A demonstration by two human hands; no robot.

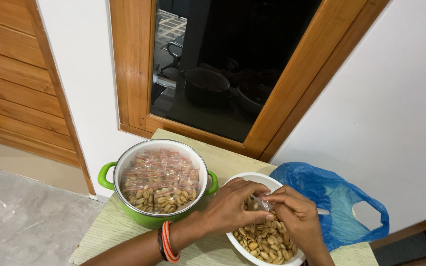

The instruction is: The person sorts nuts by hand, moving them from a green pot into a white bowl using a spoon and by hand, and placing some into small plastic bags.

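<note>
— What are we holding, lower centre of the frame?
— Our left hand [230,207] and right hand [297,216] both pinch a small clear bag [264,203] over the white bowl [238,180] of peanuts [265,244].
— And to the left of it?
— A green pot [105,173] packed with filled little bags [159,177] of peanuts.
— At lower right?
— A blue plastic bag [331,197] on our pale table [109,229]. Above: a wood-framed dark window [223,64], white wall.
</note>
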